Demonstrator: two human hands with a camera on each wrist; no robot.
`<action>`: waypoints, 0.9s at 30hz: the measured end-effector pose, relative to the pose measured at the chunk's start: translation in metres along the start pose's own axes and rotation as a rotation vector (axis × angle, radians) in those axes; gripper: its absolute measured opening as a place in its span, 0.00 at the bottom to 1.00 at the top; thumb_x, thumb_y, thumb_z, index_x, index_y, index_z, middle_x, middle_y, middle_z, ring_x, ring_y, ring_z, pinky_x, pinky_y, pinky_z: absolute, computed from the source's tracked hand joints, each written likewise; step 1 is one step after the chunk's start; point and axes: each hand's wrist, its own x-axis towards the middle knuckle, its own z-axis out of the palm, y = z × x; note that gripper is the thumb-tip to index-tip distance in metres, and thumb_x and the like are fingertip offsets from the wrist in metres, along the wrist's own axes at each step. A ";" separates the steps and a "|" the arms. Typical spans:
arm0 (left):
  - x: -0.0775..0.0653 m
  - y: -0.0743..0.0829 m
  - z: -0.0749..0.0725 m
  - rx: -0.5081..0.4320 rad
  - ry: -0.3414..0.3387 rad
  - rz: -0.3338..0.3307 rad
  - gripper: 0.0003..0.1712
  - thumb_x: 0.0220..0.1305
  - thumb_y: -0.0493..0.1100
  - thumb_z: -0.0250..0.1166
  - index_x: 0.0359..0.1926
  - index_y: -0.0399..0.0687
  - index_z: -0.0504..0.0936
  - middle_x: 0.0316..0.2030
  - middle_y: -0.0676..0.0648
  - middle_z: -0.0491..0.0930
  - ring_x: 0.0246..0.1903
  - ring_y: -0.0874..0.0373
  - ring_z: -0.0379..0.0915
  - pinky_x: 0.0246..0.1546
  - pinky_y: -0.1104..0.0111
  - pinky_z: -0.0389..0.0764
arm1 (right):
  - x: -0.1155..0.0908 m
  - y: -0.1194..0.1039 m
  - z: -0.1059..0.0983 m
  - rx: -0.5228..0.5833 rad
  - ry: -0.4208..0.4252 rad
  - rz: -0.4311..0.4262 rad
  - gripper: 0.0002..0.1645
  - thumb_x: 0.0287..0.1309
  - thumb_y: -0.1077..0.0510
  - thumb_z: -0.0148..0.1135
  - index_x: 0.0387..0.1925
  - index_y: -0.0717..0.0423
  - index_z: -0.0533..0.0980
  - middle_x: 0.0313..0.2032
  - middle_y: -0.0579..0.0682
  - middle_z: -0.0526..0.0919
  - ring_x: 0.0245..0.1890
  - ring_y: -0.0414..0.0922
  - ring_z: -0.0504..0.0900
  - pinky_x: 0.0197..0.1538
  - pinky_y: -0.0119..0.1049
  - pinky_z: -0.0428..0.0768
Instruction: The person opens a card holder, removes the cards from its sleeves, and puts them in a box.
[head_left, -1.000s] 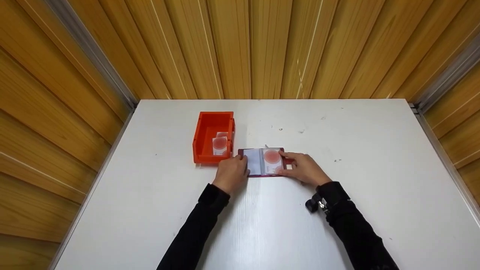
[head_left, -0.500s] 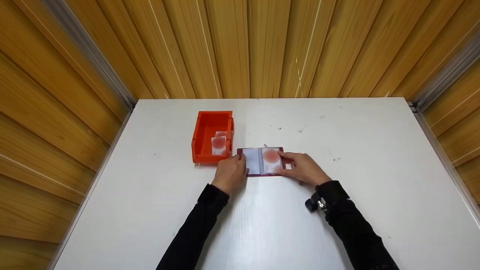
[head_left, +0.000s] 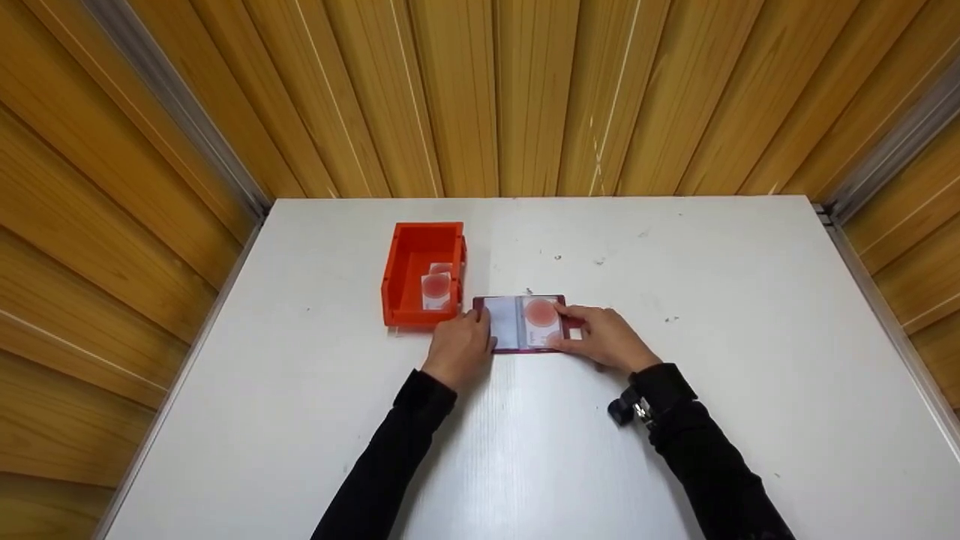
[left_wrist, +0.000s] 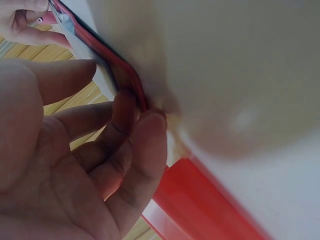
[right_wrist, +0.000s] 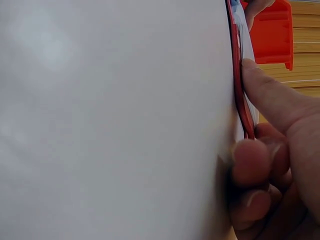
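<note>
A small card album (head_left: pixel 505 324) with a dark red cover lies spread on the white table. A white card (head_left: pixel 541 319) with a pink circle shows in its right-hand pocket; the left-hand page is pale. My left hand (head_left: pixel 459 347) grips the album's left edge, its fingertips at the red cover (left_wrist: pixel 107 52) in the left wrist view. My right hand (head_left: pixel 609 337) holds the right edge. In the right wrist view my thumb (right_wrist: pixel 272 97) presses on the page side while the other fingers curl at the cover's edge.
An orange-red bin (head_left: pixel 422 319) stands just beyond my left hand, with a few similar cards (head_left: pixel 436 289) in it. The white table (head_left: pixel 712 300) ends at a wood-patterned wall (head_left: pixel 532 97) at the back. More wood-patterned panels flank both sides.
</note>
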 end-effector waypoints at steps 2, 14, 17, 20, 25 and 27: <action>-0.001 0.000 0.001 -0.004 0.017 0.006 0.33 0.74 0.54 0.62 0.73 0.42 0.72 0.56 0.42 0.84 0.44 0.48 0.81 0.59 0.61 0.83 | 0.000 0.000 0.000 0.011 -0.002 0.001 0.48 0.56 0.38 0.76 0.74 0.47 0.70 0.20 0.43 0.67 0.11 0.42 0.72 0.26 0.37 0.75; 0.000 0.001 0.000 -0.003 0.016 0.001 0.34 0.73 0.54 0.63 0.72 0.41 0.73 0.58 0.40 0.83 0.48 0.47 0.82 0.61 0.59 0.81 | 0.001 0.000 -0.003 0.041 -0.088 0.054 0.52 0.57 0.38 0.75 0.79 0.38 0.62 0.27 0.49 0.73 0.10 0.42 0.74 0.18 0.37 0.77; 0.000 0.001 0.000 0.014 0.020 0.007 0.34 0.73 0.54 0.63 0.72 0.41 0.73 0.58 0.40 0.83 0.46 0.47 0.82 0.59 0.59 0.82 | 0.002 0.000 -0.004 0.030 -0.089 0.048 0.50 0.58 0.38 0.74 0.78 0.39 0.64 0.22 0.46 0.69 0.09 0.42 0.73 0.18 0.37 0.76; 0.001 0.001 0.000 0.033 0.027 0.012 0.33 0.73 0.55 0.63 0.71 0.41 0.74 0.55 0.40 0.84 0.44 0.47 0.81 0.56 0.61 0.84 | 0.002 0.000 -0.004 0.024 -0.080 0.033 0.48 0.58 0.38 0.74 0.77 0.39 0.66 0.19 0.45 0.67 0.08 0.42 0.73 0.18 0.37 0.75; 0.001 0.001 0.001 0.030 0.048 0.018 0.32 0.73 0.54 0.65 0.69 0.39 0.75 0.52 0.40 0.85 0.39 0.47 0.81 0.52 0.61 0.85 | 0.002 0.000 -0.003 0.027 -0.075 0.019 0.46 0.58 0.38 0.74 0.76 0.38 0.68 0.18 0.44 0.66 0.07 0.41 0.73 0.18 0.37 0.76; 0.001 0.001 0.002 0.020 0.053 0.021 0.32 0.73 0.54 0.65 0.68 0.39 0.75 0.52 0.39 0.85 0.40 0.47 0.82 0.52 0.61 0.85 | 0.001 0.000 -0.004 0.026 -0.075 0.017 0.46 0.59 0.38 0.74 0.76 0.38 0.68 0.18 0.44 0.67 0.07 0.41 0.74 0.18 0.38 0.76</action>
